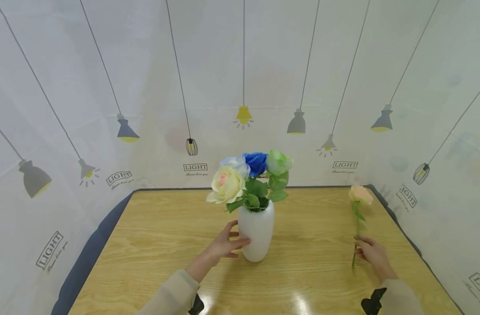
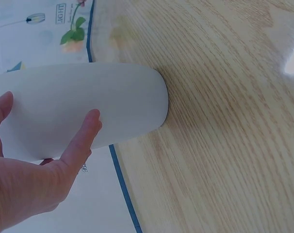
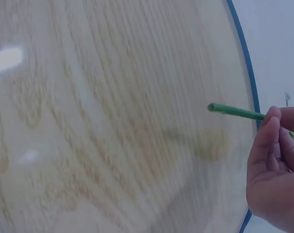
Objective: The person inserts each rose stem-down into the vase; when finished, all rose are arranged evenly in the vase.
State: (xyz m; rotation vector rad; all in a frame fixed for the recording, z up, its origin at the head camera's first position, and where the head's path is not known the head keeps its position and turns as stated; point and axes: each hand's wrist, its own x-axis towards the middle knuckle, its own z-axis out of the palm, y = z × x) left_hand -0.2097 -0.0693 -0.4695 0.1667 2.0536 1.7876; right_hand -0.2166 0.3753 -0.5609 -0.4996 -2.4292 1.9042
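Observation:
A white vase [image 1: 256,234] stands upright on the table, holding several artificial roses: cream [image 1: 225,184], pale blue [image 1: 237,165], deep blue [image 1: 256,163] and pale green [image 1: 279,162]. My left hand [image 1: 220,245] loosely holds the vase's left side with fingers spread; in the left wrist view, fingertips rest on its smooth wall [image 2: 113,97]. My right hand [image 1: 371,253] pinches the green stem of a peach rose [image 1: 360,195], held upright on the right, bloom at the top. In the right wrist view, the stem's cut end [image 3: 212,107] sticks out past the thumb and fingertips.
The wooden table [image 1: 165,232] is glossy and has a dark edging. White curtains [image 1: 208,65] printed with hanging lamps stand along its back and sides.

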